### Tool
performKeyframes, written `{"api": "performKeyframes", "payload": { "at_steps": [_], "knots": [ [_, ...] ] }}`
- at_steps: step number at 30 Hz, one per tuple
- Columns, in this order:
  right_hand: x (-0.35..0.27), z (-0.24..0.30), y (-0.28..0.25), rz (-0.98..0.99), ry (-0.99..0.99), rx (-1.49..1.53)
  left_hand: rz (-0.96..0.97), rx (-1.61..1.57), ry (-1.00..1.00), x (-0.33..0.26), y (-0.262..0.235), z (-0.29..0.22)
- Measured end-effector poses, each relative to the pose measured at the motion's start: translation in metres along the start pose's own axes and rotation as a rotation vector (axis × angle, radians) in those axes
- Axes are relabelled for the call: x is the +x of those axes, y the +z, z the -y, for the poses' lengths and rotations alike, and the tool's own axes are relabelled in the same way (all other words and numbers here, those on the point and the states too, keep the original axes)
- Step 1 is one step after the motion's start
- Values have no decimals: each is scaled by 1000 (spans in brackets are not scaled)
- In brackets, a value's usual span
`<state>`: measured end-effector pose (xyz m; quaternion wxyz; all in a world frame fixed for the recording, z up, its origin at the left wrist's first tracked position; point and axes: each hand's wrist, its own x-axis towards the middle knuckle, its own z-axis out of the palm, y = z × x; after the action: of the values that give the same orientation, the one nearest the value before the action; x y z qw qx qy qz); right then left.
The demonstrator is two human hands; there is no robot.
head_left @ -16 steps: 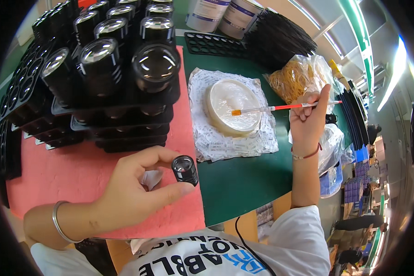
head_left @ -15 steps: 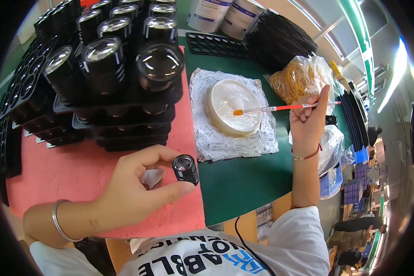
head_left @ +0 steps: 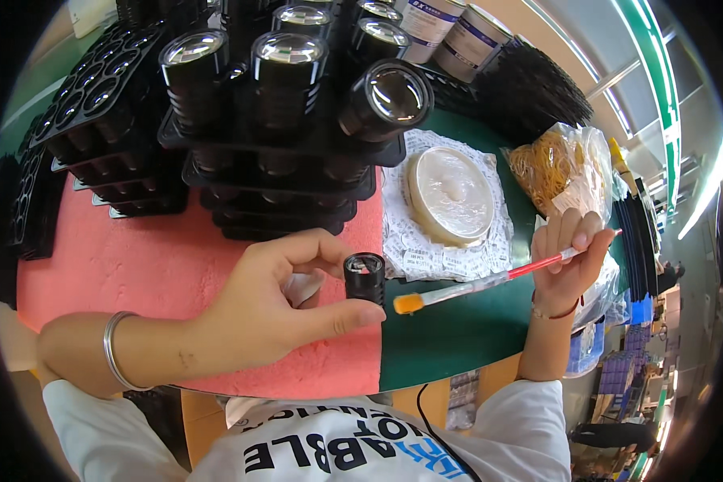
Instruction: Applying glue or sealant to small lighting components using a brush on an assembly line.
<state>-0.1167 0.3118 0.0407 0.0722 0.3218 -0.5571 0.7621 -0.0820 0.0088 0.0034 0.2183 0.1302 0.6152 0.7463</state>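
At the pink mat (head_left: 136, 277)'s edge, the left hand (head_left: 269, 301) pinched a black ribbed cylinder (head_left: 365, 281), apparently light, rigid, best gripped by its sides; the right hand (head_left: 569, 253) clasped a flat paintbrush (head_left: 490, 281).

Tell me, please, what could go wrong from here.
The left hand pinches the black cylinder between thumb and finger, so it might slip. The brush in the right hand has its bristles over the green tabletop, so any liquid on them could drip there.
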Motion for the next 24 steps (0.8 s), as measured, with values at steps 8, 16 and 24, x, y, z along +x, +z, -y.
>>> {"api": "performKeyframes", "payload": {
  "at_steps": [8,16,24],
  "knots": [
    [-1,1,3,5,-23,-92,-12,-27,17,1,1,2],
    [-2,-2,4,5,-4,-135,-18,26,-10,0,0,-2],
    [-2,-4,1,-53,18,-208,-10,-39,44,1,2,0]
  ]
}}
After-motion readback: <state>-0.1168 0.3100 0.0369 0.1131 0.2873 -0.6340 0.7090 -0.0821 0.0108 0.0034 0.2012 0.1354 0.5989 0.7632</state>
